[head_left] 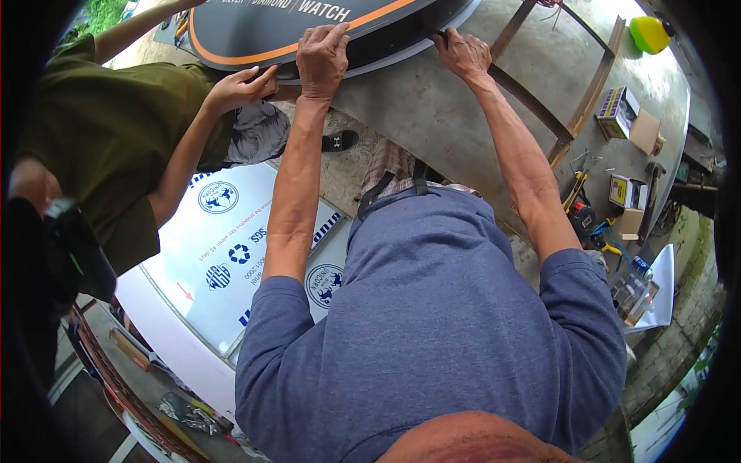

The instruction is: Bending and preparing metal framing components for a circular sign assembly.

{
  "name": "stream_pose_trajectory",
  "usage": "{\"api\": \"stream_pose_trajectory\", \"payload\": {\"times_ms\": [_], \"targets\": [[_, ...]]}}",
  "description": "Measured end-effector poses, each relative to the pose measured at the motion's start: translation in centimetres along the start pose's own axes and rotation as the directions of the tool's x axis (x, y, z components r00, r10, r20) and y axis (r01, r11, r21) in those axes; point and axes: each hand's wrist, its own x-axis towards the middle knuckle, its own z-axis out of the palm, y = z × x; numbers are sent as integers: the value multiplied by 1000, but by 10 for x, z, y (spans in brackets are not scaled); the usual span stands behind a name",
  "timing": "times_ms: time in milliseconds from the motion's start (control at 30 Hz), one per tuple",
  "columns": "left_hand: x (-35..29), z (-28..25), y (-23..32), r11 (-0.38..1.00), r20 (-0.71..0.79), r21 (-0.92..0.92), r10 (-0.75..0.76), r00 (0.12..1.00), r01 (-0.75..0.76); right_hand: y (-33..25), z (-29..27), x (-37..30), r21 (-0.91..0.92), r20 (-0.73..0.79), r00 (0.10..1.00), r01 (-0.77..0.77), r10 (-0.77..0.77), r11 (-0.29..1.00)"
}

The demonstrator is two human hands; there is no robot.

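Observation:
A large rounded sign (pixel 255 35) with a dark grey face, an orange border stripe and pale lettering lies across the far side of the table. My left hand (pixel 323 60) is closed over the near edge of its face, with the fingers curled on top. Farther right, my right hand (pixel 465 54) grips the sign's dark side near its pale outer rim; part of the fingertips is hidden there. Just left of my left hand, a co-worker's hand (pixel 243 86) supports the sign's edge from below.
The co-worker, in an olive shirt (pixel 123 131), stands at left. Film-covered white panels (pixel 224 255) lie below my left arm. On the metal table (pixel 401 104) are a curved brown metal frame (pixel 594 85), small open boxes (pixel 617 112), a tape measure (pixel 580 216) and a yellow-green round object (pixel 648 35).

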Motion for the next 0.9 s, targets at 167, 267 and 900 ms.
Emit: {"api": "stream_pose_trajectory", "payload": {"times_ms": [167,267,900], "targets": [[9,9,4,986,75,69,144,987,-149,1,0,0,0,-5,1000,-30,30,1000],[20,19,1,969,67,61,235,970,-239,-1,1,0,29,-25,999,-20,20,999],[26,36,9,903,210,194,343,915,-383,-1,-4,-4,80,-39,998,45,-42,996]]}}
